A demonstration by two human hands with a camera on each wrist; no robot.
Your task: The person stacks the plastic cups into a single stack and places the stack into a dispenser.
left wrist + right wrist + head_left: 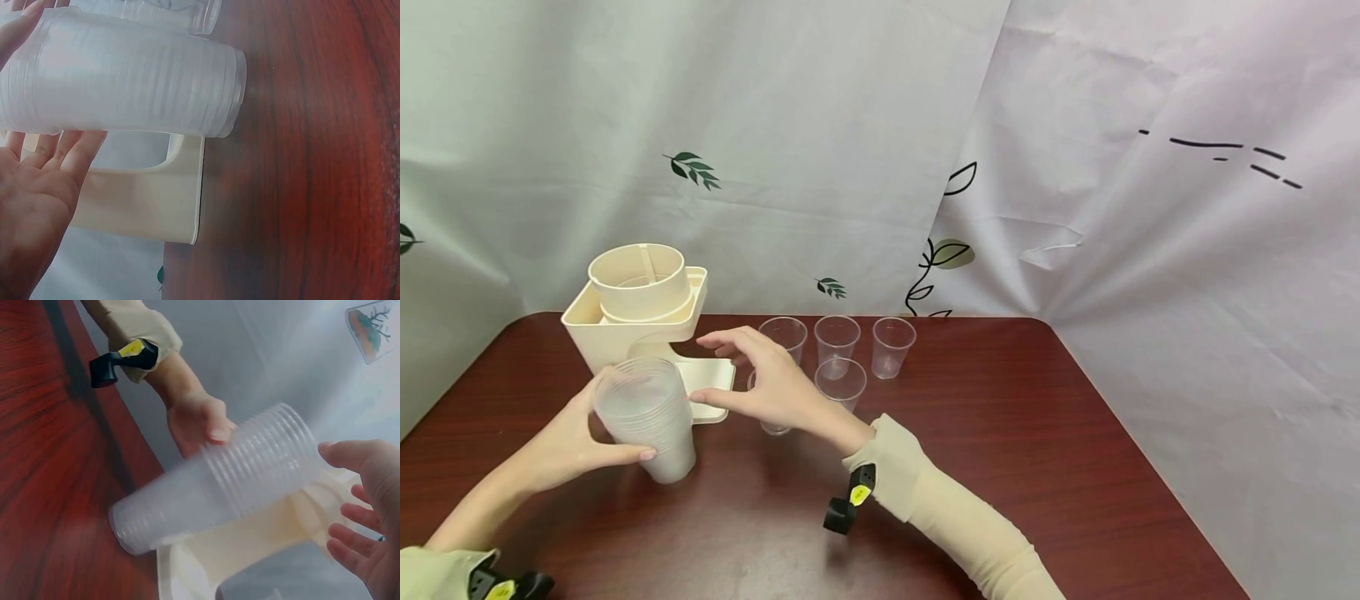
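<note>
My left hand (pixel 568 442) grips a tilted stack of nested clear plastic cups (pixel 655 425), its thumb on the near side. In the right wrist view the stack (pixel 212 481) shows many rims close together, and its bottom end is near the tabletop. My right hand (pixel 775 379) reaches in from the right with fingers spread, holding nothing; its thumb is near the stack's rim. Behind the stack stands a cream-coloured dispenser-like appliance (pixel 625 333) with a round open top and a flat base plate (pixel 718 375). The left fingers (pixel 84 153) show beneath the stack in the left wrist view.
Several single clear cups stand upright to the right of the appliance, among them a back-row cup (pixel 891 346) and a nearer cup (pixel 841 383); my right hand partly hides others. The dark red wooden table (pixel 1000 433) meets a pale curtain (pixel 820 167) with leaf prints.
</note>
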